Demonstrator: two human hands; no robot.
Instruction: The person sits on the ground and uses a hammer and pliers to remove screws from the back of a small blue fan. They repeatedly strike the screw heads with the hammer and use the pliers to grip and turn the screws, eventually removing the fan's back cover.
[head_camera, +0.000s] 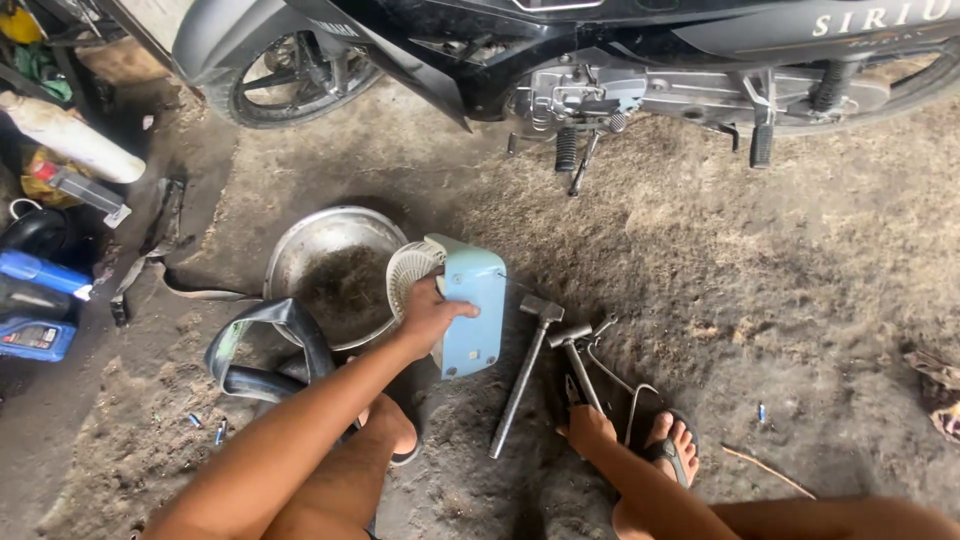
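Blue fan (470, 310) gripped by L hand (430, 315); R hand (588, 425) on hammer (578, 365); basin (325, 265) beside.

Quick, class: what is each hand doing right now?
Left hand: closed on the pale blue fan.
Right hand: on the ground beside the hammers; grip cannot be told.

Far left edge: two blue oil bottles (35, 305) lying stacked, lower one with pale label. Above them a small red-and-grey box (80, 187). Top right: white lettering (880, 17) on motorcycle's grey panel
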